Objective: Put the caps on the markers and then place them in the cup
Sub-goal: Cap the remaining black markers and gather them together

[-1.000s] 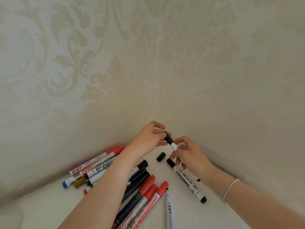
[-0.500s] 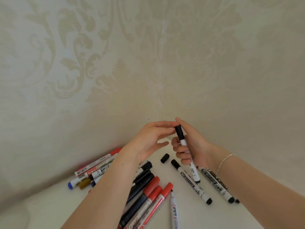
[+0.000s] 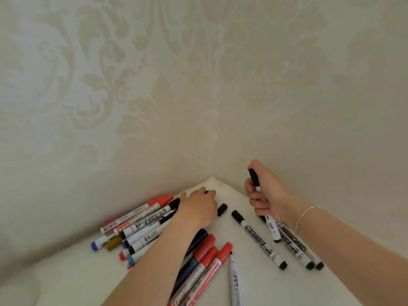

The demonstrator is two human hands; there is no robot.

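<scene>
Change from the earlier view: the left hand (image 3: 198, 208) has been withdrawn from the capped black marker (image 3: 262, 204) and lowered, palm down with fingers relaxed, onto the surface (image 3: 242, 202) beside a loose black cap (image 3: 221, 209). The marker is held near-upright in the curled fingers of the right hand (image 3: 265, 195), cap end uppermost, well apart from the left hand.

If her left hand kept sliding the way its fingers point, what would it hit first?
Probably the patterned beige wall in the corner. The left hand points there across bare white tabletop. Something small and dark shows at its fingertips; depth is unclear.
</scene>
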